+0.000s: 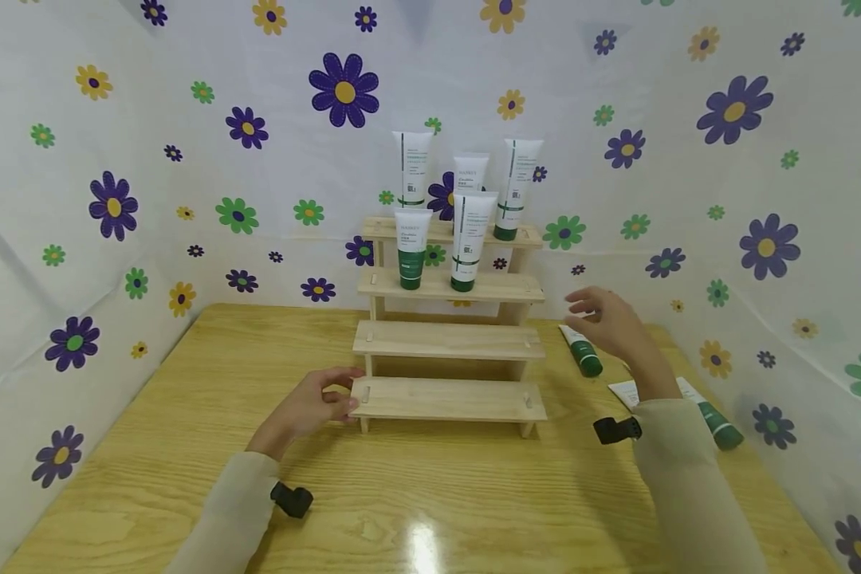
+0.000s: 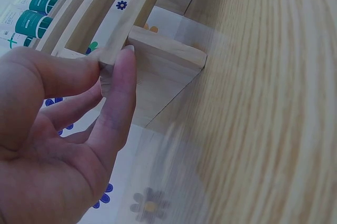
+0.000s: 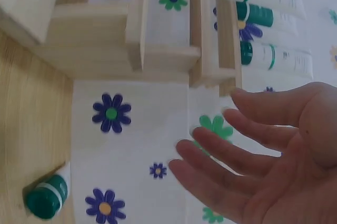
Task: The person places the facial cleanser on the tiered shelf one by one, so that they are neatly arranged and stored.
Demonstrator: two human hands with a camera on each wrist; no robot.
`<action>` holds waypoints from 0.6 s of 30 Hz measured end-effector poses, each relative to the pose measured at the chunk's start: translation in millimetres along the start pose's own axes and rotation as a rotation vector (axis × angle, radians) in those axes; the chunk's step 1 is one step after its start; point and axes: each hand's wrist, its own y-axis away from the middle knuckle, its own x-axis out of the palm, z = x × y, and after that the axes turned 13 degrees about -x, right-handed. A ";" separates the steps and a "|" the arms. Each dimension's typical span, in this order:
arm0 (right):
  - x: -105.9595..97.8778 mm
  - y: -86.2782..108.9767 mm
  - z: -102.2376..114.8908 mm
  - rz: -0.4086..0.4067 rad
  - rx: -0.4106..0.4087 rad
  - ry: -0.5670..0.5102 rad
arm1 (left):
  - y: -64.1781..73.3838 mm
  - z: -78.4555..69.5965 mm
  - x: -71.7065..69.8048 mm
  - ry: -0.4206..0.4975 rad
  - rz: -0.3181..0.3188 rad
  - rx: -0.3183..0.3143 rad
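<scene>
A stepped wooden display rack (image 1: 448, 339) stands on the table. My left hand (image 1: 312, 408) pinches the left end of its lowest shelf (image 2: 118, 39) between thumb and fingers. To the right of the rack, my right hand (image 1: 612, 325) hovers with loosely bent fingers and nothing in them. Three white-and-green tubes stand on the top shelf, including a tall one (image 1: 519, 189) at the right. A short tube (image 1: 412, 249) and a taller tube (image 1: 471, 241) stand on the second shelf. Below my right hand, a tube (image 1: 584, 355) lies on the table.
Another tube (image 1: 717, 421) lies farther right, partly behind my right sleeve; a white tube end (image 1: 624, 391) shows on the sleeve's other side. Flower-printed white cloth (image 1: 280, 167) walls the yellowish wooden table (image 1: 416, 478) at the back and both sides.
</scene>
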 end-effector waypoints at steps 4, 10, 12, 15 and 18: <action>-1.3 16.1 -13.4 0.036 0.033 0.030 | -0.4 1.1 0.6 -0.006 -0.013 -0.002; 1.3 40.0 -32.1 0.087 0.062 0.059 | 0.8 1.8 0.6 -0.001 0.000 0.005; 1.2 48.1 -39.1 0.095 0.065 0.073 | 1.4 0.8 0.7 0.003 0.006 0.005; -0.6 58.4 -46.7 0.104 0.085 0.092 | 0.8 -0.5 0.7 0.001 -0.001 0.005; -3.9 69.0 -50.7 0.136 0.120 0.118 | -0.9 0.1 0.5 -0.003 0.001 0.011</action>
